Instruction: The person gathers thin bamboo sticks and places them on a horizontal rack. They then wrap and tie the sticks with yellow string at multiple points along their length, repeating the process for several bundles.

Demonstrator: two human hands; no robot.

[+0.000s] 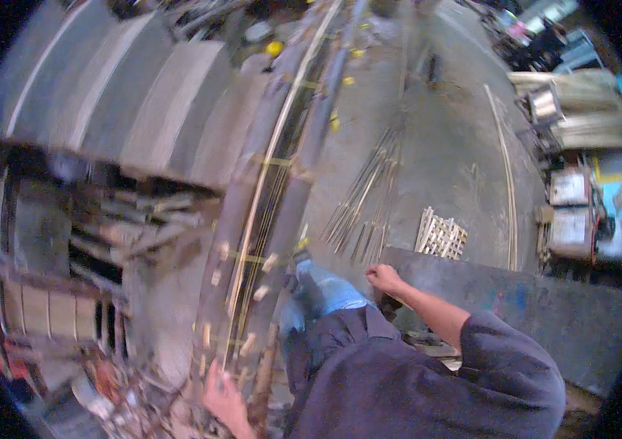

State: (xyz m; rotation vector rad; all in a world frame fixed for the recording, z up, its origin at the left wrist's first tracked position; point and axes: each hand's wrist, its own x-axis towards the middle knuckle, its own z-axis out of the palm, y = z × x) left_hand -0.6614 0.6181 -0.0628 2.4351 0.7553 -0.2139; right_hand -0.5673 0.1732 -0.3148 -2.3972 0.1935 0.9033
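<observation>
My left hand is low in the picture, at the near end of a long narrow rack with two dark side beams. It is blurred, and whether its fingers grip anything cannot be made out. Thin pale strips run lengthwise between the beams, their near ends close to that hand. Small light wooden pieces stick up along both beams, and yellow crosspieces span the gap. On my right, my right hand is closed, fingers curled, near the corner of a dark flat table. Anything inside it is hidden.
Loose thin rods and a pale woven lattice lie right of the rack. A long pale strip rests farther right, near stacked bundles. Grey curved panels and scrap wood fill the left.
</observation>
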